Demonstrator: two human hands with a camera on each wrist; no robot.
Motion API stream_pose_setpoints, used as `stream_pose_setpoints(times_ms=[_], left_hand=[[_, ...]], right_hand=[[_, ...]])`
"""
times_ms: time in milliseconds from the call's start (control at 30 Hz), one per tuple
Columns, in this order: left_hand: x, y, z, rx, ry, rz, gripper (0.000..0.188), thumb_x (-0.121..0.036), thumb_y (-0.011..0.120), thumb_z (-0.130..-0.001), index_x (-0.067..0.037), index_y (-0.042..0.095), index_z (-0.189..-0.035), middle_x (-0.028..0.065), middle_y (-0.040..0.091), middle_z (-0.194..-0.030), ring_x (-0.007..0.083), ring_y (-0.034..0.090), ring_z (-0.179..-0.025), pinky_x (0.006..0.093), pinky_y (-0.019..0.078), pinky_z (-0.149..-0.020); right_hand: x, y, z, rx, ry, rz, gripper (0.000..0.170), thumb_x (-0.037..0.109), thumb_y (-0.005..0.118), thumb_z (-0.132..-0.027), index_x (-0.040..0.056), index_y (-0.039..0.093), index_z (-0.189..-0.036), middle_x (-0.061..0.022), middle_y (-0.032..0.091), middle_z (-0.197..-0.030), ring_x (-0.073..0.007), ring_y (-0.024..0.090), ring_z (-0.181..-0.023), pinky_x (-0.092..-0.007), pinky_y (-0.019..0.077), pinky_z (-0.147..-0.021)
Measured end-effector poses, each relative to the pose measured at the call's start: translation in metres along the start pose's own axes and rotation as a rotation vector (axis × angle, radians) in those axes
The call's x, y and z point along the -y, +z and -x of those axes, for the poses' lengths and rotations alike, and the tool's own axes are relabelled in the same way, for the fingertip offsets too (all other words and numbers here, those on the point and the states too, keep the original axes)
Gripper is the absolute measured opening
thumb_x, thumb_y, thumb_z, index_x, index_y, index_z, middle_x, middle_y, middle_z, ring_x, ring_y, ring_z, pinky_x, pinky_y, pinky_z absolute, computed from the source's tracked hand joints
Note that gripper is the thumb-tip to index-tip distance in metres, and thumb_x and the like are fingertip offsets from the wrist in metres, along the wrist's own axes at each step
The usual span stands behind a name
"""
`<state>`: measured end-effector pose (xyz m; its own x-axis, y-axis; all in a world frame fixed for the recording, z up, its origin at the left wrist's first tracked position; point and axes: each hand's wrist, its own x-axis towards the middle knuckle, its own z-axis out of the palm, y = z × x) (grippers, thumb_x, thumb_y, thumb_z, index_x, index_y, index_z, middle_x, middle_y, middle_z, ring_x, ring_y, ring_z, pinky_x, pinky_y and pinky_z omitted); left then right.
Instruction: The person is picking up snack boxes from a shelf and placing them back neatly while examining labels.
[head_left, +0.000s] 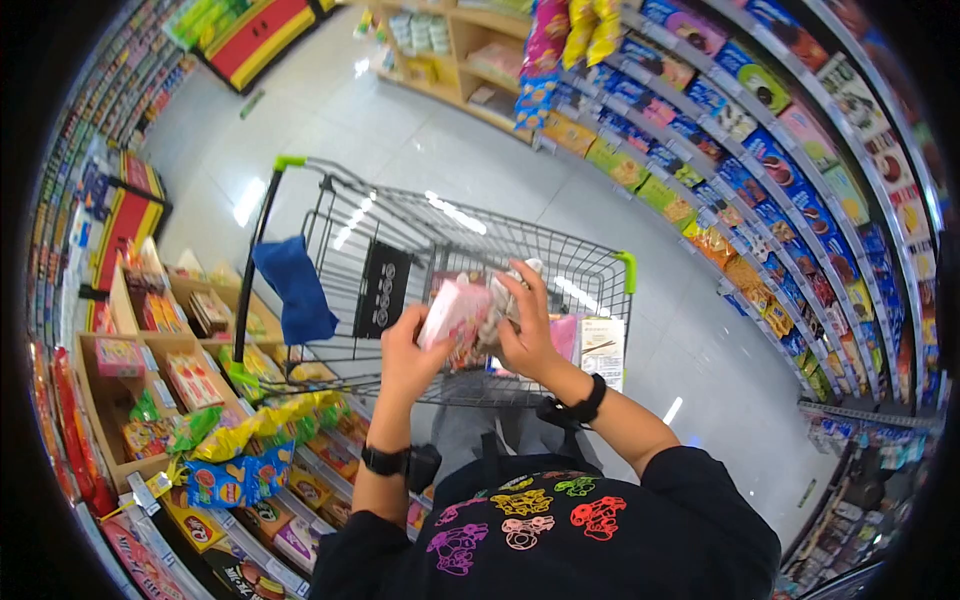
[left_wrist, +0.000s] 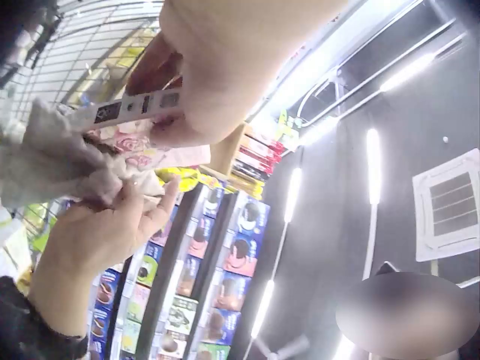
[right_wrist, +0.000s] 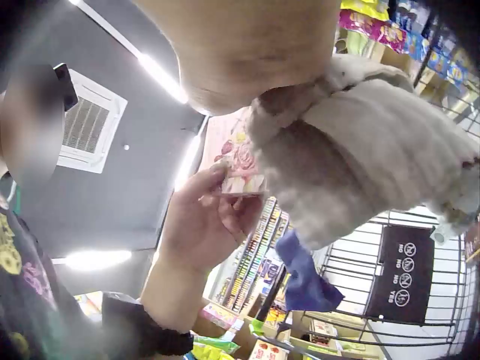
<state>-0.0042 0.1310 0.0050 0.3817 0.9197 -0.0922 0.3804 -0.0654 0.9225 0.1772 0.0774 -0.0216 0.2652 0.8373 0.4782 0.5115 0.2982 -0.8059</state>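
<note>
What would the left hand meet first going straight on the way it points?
Past the pink box it holds, the left hand would probably meet the gray cloth in the right hand; depth between them is unclear.

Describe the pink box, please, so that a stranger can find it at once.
Find the wire shopping cart. Over its near side, the person's left fingers hold the pink box. Its printed roses set it apart from the soft greyish item beside it.

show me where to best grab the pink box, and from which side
Probably pinch the pink box across its thickness at the far end, coming from beyond it: it looks flat, the left hand holds its near end, and greyish cloth crowds its right.
</note>
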Motion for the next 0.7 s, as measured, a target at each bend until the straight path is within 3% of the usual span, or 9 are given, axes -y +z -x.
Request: stream_pose_setpoints(times_ms=[100, 233, 267, 400, 500, 633, 700], left_hand=[[-0.034, 0.013, 0.032, -0.058, 0.116, 0.293, 0.024, -0.005, 0.065, -0.073, 0.002, 0.055, -0.093, 0.0056, 0.061, -0.083, 0.0101, 0.057, -0.077, 0.0251, 0.0458, -0.07], [-0.072, 0.034, 0.054, -0.176, 0.243, 0.626, 0.025, -0.005, 0.063, -0.078, 0.002, 0.052, -0.1, 0.0046, 0.058, -0.095, 0.0109, 0.055, -0.086, 0.0256, 0.0446, -0.077], [-0.081, 0.039, 0.057, -0.178, 0.339, 0.538, 0.025, -0.006, 0.063, -0.079, 0.002, 0.052, -0.1, 0.0046, 0.058, -0.094, 0.0105, 0.055, -0.085, 0.0255, 0.0445, -0.076], [-0.115, 0.057, 0.077, -0.265, 0.629, 0.235, 0.022, -0.012, 0.061, -0.085, 0.001, 0.05, -0.1, 0.0041, 0.055, -0.087, 0.0088, 0.051, -0.08, 0.0236, 0.0431, -0.072], [-0.133, 0.072, 0.085, -0.393, 0.525, 0.643, 0.022, -0.015, 0.061, -0.086, 0.0, 0.049, -0.098, 0.0039, 0.055, -0.086, 0.0084, 0.05, -0.08, 0.0229, 0.042, -0.072], [-0.136, 0.062, 0.091, -0.231, 0.576, 0.598, 0.025, -0.018, 0.059, -0.088, 0.0, 0.046, -0.1, 0.0041, 0.054, -0.089, 0.0075, 0.048, -0.082, 0.0226, 0.0411, -0.075], [-0.13, 0.068, 0.086, -0.188, 0.51, 0.717, 0.029, -0.018, 0.057, -0.09, 0.001, 0.046, -0.11, 0.0058, 0.055, -0.096, 0.01, 0.053, -0.087, 0.024, 0.043, -0.079]], right_hand=[[0.031, -0.053, 0.009, 0.148, 0.044, -0.15, 0.061, -0.009, 0.039, -0.07, 0.0044, 0.041, -0.13, -0.0199, 0.044, -0.13, -0.0334, 0.043, -0.121, -0.0372, 0.0319, -0.102], [0.1, -0.102, 0.025, 0.15, 0.085, -0.272, 0.066, -0.01, 0.037, -0.072, 0.0049, 0.035, -0.136, -0.0194, 0.045, -0.131, -0.032, 0.043, -0.124, -0.0358, 0.0316, -0.103], [0.107, -0.108, 0.028, 0.114, -0.084, -0.231, 0.068, -0.01, 0.038, -0.072, 0.0015, 0.029, -0.138, -0.0204, 0.04, -0.135, -0.0333, 0.039, -0.127, -0.0358, 0.0287, -0.105], [0.137, -0.13, 0.037, 0.07, -0.146, -0.177, 0.072, -0.01, 0.039, -0.073, -0.0017, 0.017, -0.141, -0.0226, 0.029, -0.142, -0.0357, 0.031, -0.131, -0.0359, 0.0227, -0.107], [0.127, -0.129, 0.064, 0.134, -0.133, -0.163, 0.073, -0.009, 0.04, -0.074, -0.0007, 0.015, -0.142, -0.0224, 0.028, -0.142, -0.0349, 0.031, -0.131, -0.0357, 0.0235, -0.107], [0.124, -0.143, 0.086, 0.217, 0.047, -0.296, 0.073, -0.008, 0.039, -0.077, 0.0039, 0.012, -0.144, -0.0205, 0.03, -0.143, -0.032, 0.033, -0.131, -0.0341, 0.025, -0.106], [0.121, -0.155, 0.084, 0.197, 0.021, -0.361, 0.075, -0.008, 0.037, -0.075, 0.0056, 0.014, -0.144, -0.0163, 0.031, -0.144, -0.0277, 0.034, -0.131, -0.0327, 0.0255, -0.106]])
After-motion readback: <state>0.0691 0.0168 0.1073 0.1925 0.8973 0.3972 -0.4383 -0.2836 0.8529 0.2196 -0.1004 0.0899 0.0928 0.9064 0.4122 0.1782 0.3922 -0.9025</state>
